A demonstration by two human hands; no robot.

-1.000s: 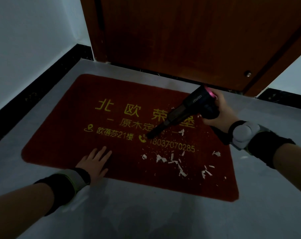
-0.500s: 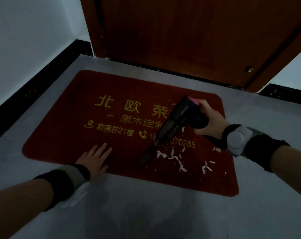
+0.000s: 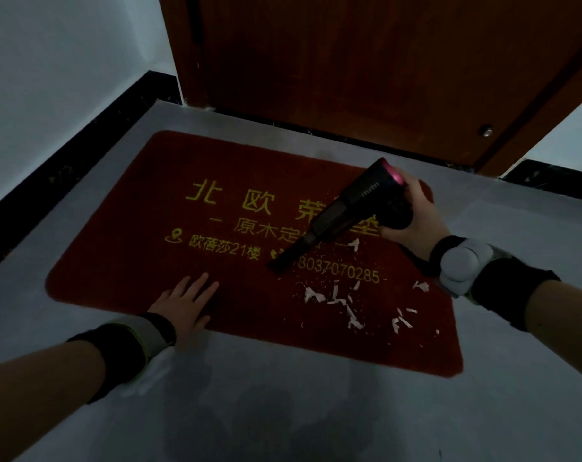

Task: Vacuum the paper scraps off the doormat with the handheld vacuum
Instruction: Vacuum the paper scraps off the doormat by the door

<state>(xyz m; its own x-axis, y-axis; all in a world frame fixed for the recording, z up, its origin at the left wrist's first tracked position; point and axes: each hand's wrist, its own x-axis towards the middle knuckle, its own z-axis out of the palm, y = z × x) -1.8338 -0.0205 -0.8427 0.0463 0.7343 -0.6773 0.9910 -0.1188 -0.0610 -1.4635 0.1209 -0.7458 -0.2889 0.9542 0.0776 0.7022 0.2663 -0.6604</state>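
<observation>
Right hand (image 3: 413,218) grasping the handheld vacuum (image 3: 346,211), its nozzle angled down onto the red doormat (image 3: 142,261) left of the white paper scraps (image 3: 343,300). Left hand (image 3: 182,303) released, fingers straight, pressed flat on the doormat's near edge, on the grey floor (image 3: 316,411).

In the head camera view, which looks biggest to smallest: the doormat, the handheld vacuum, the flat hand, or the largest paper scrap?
1. doormat
2. handheld vacuum
3. left hand, nearer the camera, so unsure against the vacuum
4. largest paper scrap
</observation>
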